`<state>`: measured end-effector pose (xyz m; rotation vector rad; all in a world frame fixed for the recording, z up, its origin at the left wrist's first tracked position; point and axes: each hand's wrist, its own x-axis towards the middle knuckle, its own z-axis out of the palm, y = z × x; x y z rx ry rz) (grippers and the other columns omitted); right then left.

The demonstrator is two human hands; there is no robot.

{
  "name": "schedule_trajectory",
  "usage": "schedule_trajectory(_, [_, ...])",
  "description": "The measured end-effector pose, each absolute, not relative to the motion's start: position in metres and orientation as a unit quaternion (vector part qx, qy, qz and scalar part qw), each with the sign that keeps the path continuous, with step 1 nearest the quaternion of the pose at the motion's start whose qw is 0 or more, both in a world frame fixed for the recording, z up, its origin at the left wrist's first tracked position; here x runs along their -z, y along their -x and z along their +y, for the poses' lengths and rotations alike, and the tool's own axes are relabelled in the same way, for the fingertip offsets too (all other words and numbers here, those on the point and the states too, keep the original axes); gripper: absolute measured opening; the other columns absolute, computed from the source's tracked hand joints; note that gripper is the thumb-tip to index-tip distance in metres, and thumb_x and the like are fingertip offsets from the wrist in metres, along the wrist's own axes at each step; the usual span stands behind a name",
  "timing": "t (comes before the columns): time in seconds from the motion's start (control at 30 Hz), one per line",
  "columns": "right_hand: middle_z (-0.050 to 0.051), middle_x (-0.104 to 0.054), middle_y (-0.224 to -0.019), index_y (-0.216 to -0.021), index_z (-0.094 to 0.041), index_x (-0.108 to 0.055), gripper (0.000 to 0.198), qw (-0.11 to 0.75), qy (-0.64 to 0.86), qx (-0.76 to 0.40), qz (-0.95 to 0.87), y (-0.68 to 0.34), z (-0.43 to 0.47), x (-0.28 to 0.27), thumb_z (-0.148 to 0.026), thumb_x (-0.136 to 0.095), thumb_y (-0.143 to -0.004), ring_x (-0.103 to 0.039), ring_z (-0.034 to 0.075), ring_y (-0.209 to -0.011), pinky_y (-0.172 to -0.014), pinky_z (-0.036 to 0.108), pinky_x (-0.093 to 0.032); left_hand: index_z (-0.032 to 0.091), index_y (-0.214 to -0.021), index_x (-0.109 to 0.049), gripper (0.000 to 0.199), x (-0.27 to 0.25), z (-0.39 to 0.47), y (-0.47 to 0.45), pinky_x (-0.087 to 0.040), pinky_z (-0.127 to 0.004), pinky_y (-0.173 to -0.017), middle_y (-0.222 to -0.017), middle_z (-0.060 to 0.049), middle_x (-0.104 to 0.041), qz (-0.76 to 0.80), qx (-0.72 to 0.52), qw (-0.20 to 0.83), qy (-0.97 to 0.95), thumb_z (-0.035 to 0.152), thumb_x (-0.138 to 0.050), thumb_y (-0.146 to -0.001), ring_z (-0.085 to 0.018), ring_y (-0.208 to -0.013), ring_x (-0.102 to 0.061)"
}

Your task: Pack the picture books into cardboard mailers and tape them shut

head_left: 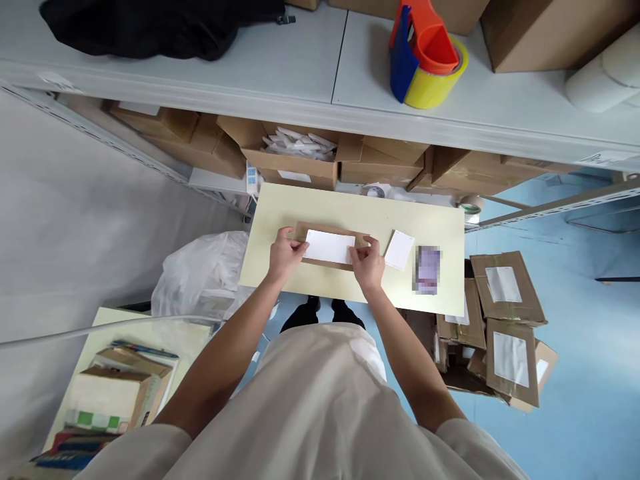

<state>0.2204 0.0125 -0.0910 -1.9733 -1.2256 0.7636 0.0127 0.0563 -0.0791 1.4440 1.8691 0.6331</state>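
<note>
Pale yellow desk (270,208): from where I stand, white card (329,247) noted over the brown cardboard (323,227), its long axis spanning crosswise from left grip (287,257) to right grip (369,265), each pinching its own end, neither nearer.

the card (330,247) is white, the cardboard (301,231) brown, the table (435,227) pale yellow.

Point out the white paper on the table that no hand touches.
The smaller white paper, lying just right of the right hand; the longer white paper is held at both ends.
</note>
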Motion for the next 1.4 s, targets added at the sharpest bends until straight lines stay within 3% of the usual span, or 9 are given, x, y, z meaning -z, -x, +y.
schedule_trajectory(0.43, [0.007,-0.07,-0.081,-0.111,-0.019,-0.053,0.026,0.186,0.793,-0.138,-0.564,-0.207,0.015,0.104,-0.029,-0.051,-0.087,-0.063,0.024,-0.082,-0.076,0.033,-0.039,0.016,-0.125,-0.045,0.055,0.088,0.066,-0.016,-0.048,-0.037,-0.083,-0.076,-0.001,-0.074,0.714,-0.146,0.269,-0.63,0.028,-0.065,-0.076,-0.023,-0.085,-0.069])
schedule_trajectory(0.53, [0.011,-0.067,-0.093,-0.116,-0.017,-0.054,0.032,0.144,0.794,-0.081,-0.585,-0.212,0.015,0.101,-0.032,-0.049,-0.088,-0.061,0.025,-0.086,-0.081,0.038,-0.038,0.015,-0.124,-0.048,0.054,0.086,0.066,-0.013,-0.046,-0.043,-0.088,-0.081,-0.004,-0.072,0.714,-0.135,0.219,-0.651,0.029,-0.066,-0.075,-0.026,-0.09,-0.067])
schedule_trajectory(0.6, [0.015,-0.064,-0.104,-0.122,-0.016,-0.053,0.037,0.14,0.79,-0.052,-0.595,-0.214,0.013,0.097,-0.033,-0.047,-0.09,-0.059,0.027,-0.092,-0.086,0.041,-0.036,0.014,-0.12,-0.052,0.047,0.084,0.066,-0.01,-0.046,-0.044,-0.089,-0.095,-0.01,-0.071,0.694,-0.139,0.182,-0.683,0.029,-0.063,-0.076,-0.029,-0.099,-0.064])
schedule_trajectory(0.7, [0.018,-0.058,-0.126,-0.13,-0.015,-0.05,0.042,0.148,0.733,-0.042,-0.662,-0.206,0.012,0.093,-0.032,-0.039,-0.094,-0.052,0.029,-0.113,-0.099,0.046,-0.03,0.014,-0.121,-0.056,0.041,0.084,0.064,-0.013,-0.041,-0.044,-0.099,-0.124,-0.016,-0.061,0.564,-0.132,0.15,-0.801,0.028,-0.055,-0.083,-0.03,-0.121,-0.053])
schedule_trajectory(0.83, [0.016,-0.04,-0.149,-0.144,-0.012,-0.038,0.055,0.099,0.631,-0.092,-0.764,-0.19,0.01,0.1,-0.04,-0.028,-0.098,-0.031,0.027,-0.139,-0.111,0.045,-0.022,0.018,-0.141,-0.042,0.057,0.094,0.061,-0.021,-0.023,-0.048,-0.114,-0.148,-0.014,-0.042,0.4,-0.048,0.145,-0.904,0.032,-0.048,-0.087,-0.029,-0.139,-0.034])
schedule_trajectory(0.97, [0.018,-0.028,-0.155,-0.149,-0.011,-0.028,0.067,0.049,0.68,-0.072,-0.728,-0.196,0.002,0.11,-0.052,-0.028,-0.096,-0.022,0.033,-0.143,-0.112,0.059,-0.01,0.023,-0.149,-0.03,0.061,0.107,0.064,-0.01,-0.011,-0.06,-0.114,-0.156,-0.012,-0.028,0.423,0.004,0.129,-0.897,0.038,-0.041,-0.091,-0.031,-0.145,-0.021])
schedule_trajectory(1.13, [0.017,-0.02,-0.158,-0.15,-0.017,-0.027,0.074,0.056,0.688,-0.037,-0.723,-0.196,-0.014,0.106,-0.06,-0.039,-0.091,-0.013,0.037,-0.146,-0.112,0.064,-0.005,0.024,-0.149,-0.031,0.062,0.107,0.063,0.008,-0.001,-0.068,-0.111,-0.158,-0.014,-0.02,0.457,-0.029,0.127,-0.88,0.043,-0.044,-0.091,-0.035,-0.146,-0.013])
schedule_trajectory(1.23, [0.014,-0.02,-0.158,-0.148,-0.025,-0.031,0.067,0.063,0.67,-0.047,-0.738,-0.186,-0.022,0.105,-0.057,-0.042,-0.091,-0.015,0.036,-0.146,-0.112,0.063,-0.009,0.024,-0.148,-0.033,0.06,0.105,0.058,0.009,-0.004,-0.071,-0.108,-0.159,-0.015,-0.015,0.502,-0.052,0.129,-0.854,0.038,-0.044,-0.091,-0.037,-0.147,-0.007])
schedule_trajectory(1.4, [0.017,-0.021,-0.157,-0.147,-0.021,-0.035,0.062,0.063,0.735,-0.046,-0.673,-0.187,-0.036,0.106,-0.05,-0.042,-0.093,-0.014,0.038,-0.146,-0.111,0.064,-0.013,0.015,-0.149,-0.028,0.063,0.11,0.056,0.015,-0.017,-0.07,-0.108,-0.157,-0.022,-0.016,0.537,-0.095,0.158,-0.823,0.031,-0.044,-0.09,-0.039,-0.146,-0.012])
